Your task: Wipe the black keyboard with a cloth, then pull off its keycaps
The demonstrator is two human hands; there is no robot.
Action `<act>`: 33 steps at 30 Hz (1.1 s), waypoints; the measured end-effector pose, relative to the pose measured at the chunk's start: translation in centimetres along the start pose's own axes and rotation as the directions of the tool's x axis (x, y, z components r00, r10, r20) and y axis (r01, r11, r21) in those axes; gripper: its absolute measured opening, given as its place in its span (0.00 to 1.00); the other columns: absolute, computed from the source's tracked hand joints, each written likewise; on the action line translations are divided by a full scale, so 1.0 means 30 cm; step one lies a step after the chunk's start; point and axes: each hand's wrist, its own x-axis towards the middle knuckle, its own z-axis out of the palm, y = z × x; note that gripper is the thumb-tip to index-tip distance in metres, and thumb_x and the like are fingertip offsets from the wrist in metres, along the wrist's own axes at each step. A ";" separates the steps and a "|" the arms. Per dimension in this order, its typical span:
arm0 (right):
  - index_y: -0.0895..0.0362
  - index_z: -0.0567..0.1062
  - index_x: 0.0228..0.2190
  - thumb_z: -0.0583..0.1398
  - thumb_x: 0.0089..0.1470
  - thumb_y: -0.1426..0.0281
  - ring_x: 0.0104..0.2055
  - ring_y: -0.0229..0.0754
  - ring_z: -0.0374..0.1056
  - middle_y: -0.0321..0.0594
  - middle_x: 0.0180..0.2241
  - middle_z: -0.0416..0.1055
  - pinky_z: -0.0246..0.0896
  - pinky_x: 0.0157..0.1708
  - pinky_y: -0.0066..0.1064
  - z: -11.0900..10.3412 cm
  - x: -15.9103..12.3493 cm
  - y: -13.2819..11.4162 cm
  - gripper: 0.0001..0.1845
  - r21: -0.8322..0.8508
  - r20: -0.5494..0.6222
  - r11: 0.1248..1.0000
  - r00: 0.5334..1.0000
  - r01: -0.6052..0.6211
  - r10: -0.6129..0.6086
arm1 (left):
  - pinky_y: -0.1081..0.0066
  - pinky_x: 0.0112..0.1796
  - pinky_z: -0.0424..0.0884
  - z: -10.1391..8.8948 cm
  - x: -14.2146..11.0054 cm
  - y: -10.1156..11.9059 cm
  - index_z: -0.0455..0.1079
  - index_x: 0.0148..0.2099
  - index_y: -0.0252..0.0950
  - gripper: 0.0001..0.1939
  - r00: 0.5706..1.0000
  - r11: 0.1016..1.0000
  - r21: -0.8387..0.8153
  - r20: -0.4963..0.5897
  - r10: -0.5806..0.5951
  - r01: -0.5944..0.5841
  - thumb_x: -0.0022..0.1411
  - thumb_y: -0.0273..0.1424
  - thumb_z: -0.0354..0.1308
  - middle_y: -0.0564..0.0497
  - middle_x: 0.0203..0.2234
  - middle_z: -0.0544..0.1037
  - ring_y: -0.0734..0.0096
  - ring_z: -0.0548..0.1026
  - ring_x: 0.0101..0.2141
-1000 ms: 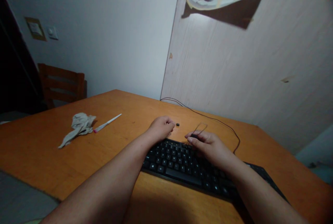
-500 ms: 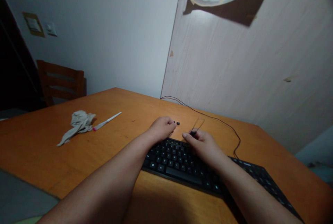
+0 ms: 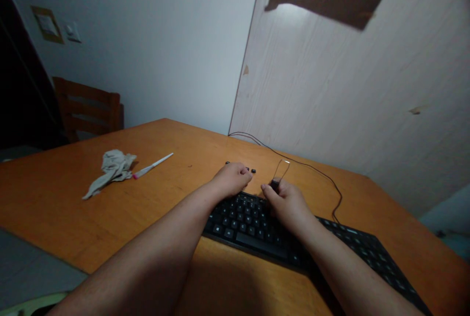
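A black keyboard (image 3: 249, 228) lies slantwise on the table under both forearms, white legends on its keys. Over its back edge, my right hand (image 3: 288, 201) grips a keycap puller by its black handle (image 3: 274, 185); the thin wire loop (image 3: 282, 168) points up and away from me. My left hand (image 3: 233, 178) is closed just behind the keyboard's rear edge, thumb and fingers together; whatever is between them is hidden. Small black keycaps lie around it: one keycap (image 3: 253, 171) right of the fingertips, another keycap (image 3: 227, 163) beyond the knuckles.
A crumpled grey cloth (image 3: 115, 167) and a white stick-like tool (image 3: 156, 164) with a pink end lie at the left of the wooden table (image 3: 147, 218). The keyboard's cable (image 3: 312, 165) runs along the back. A wooden chair (image 3: 88, 108) stands beyond the far left edge.
The view has shifted slightly. My left hand has moved a little to the right, and a keycap behind it now shows. The puller's loop stands a bit more upright in my right hand.
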 end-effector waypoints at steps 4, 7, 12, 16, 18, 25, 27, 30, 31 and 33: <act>0.54 0.68 0.25 0.56 0.57 0.59 0.20 0.39 0.62 0.33 0.18 0.67 0.51 0.22 0.28 0.002 0.002 0.009 0.14 0.034 -0.003 0.999 1.000 -0.004 0.004 | 0.73 0.23 0.58 -0.007 -0.012 0.014 0.70 0.23 0.35 0.14 1.000 1.000 -0.008 0.024 0.014 -0.014 0.57 0.36 0.53 0.50 0.19 0.74 0.71 0.69 0.22; 0.53 0.67 0.25 0.56 0.58 0.59 0.21 0.39 0.62 0.33 0.18 0.66 0.51 0.22 0.29 0.003 -0.009 0.002 0.14 -0.001 -0.001 0.999 0.999 0.047 -0.047 | 0.73 0.23 0.56 -0.009 -0.017 0.024 0.69 0.22 0.35 0.13 1.000 1.000 0.018 0.031 0.007 -0.007 0.55 0.35 0.54 0.51 0.18 0.73 0.71 0.68 0.22; 0.53 0.67 0.25 0.55 0.58 0.61 0.24 0.41 0.63 0.35 0.20 0.67 0.52 0.25 0.30 0.002 -0.027 -0.018 0.12 -0.078 -0.004 0.991 0.994 0.110 -0.110 | 0.73 0.22 0.54 -0.009 -0.019 0.031 0.69 0.20 0.35 0.12 0.999 1.000 0.027 0.039 -0.009 0.008 0.54 0.33 0.54 0.53 0.16 0.70 0.73 0.65 0.21; 0.53 0.67 0.26 0.55 0.57 0.62 0.25 0.41 0.64 0.35 0.21 0.67 0.52 0.26 0.30 0.001 -0.031 -0.021 0.11 -0.112 0.000 0.986 0.992 0.125 -0.126 | 0.73 0.22 0.54 -0.010 -0.019 0.031 0.69 0.20 0.35 0.11 1.000 1.000 0.004 0.024 -0.008 0.008 0.52 0.32 0.56 0.54 0.15 0.70 0.73 0.65 0.20; 0.53 0.67 0.25 0.56 0.57 0.62 0.25 0.41 0.64 0.34 0.20 0.67 0.52 0.26 0.30 0.000 -0.031 -0.016 0.12 -0.097 -0.006 0.988 0.993 0.117 -0.119 | 0.73 0.22 0.54 -0.011 -0.019 0.031 0.69 0.20 0.35 0.12 1.000 1.000 0.012 0.024 -0.010 0.010 0.53 0.33 0.55 0.53 0.16 0.70 0.73 0.65 0.20; 0.54 0.68 0.26 0.56 0.57 0.60 0.21 0.40 0.64 0.33 0.19 0.67 0.53 0.23 0.29 0.007 -0.008 0.023 0.12 0.036 0.013 0.999 1.000 0.007 -0.007 | 0.72 0.22 0.52 -0.009 -0.020 0.033 0.69 0.20 0.35 0.12 1.000 0.999 0.029 0.022 -0.022 0.021 0.53 0.33 0.55 0.53 0.15 0.70 0.73 0.64 0.20; 0.54 0.67 0.26 0.56 0.57 0.60 0.20 0.40 0.64 0.32 0.18 0.67 0.53 0.22 0.29 0.011 -0.004 0.029 0.13 0.052 0.015 0.998 0.999 -0.031 0.030 | 0.72 0.22 0.52 -0.008 -0.019 0.035 0.69 0.20 0.35 0.12 0.999 0.999 0.022 0.024 -0.032 0.031 0.53 0.32 0.55 0.54 0.15 0.69 0.73 0.64 0.20; 0.53 0.67 0.25 0.55 0.57 0.60 0.21 0.41 0.64 0.32 0.17 0.66 0.52 0.22 0.29 0.012 -0.008 0.022 0.13 0.017 -0.002 1.000 1.000 -0.013 0.013 | 0.72 0.22 0.52 -0.010 -0.019 0.037 0.69 0.20 0.35 0.11 0.999 0.999 0.035 0.030 -0.033 0.032 0.53 0.32 0.56 0.54 0.14 0.68 0.73 0.64 0.20; 0.53 0.66 0.25 0.55 0.57 0.60 0.22 0.41 0.64 0.33 0.18 0.66 0.52 0.23 0.30 0.011 -0.012 0.016 0.12 -0.011 -0.007 1.000 1.000 0.020 -0.020 | 0.72 0.22 0.53 -0.010 -0.018 0.038 0.68 0.19 0.35 0.12 0.999 0.999 0.040 0.027 -0.031 0.030 0.53 0.32 0.56 0.54 0.14 0.68 0.72 0.64 0.20; 0.53 0.66 0.24 0.55 0.57 0.62 0.24 0.41 0.64 0.34 0.19 0.66 0.52 0.25 0.30 0.010 -0.021 0.001 0.12 -0.072 -0.007 0.993 0.996 0.093 -0.094 | 0.71 0.22 0.53 -0.011 -0.018 0.040 0.67 0.19 0.36 0.12 1.000 0.999 0.047 0.019 -0.025 0.024 0.52 0.31 0.56 0.54 0.14 0.68 0.72 0.64 0.20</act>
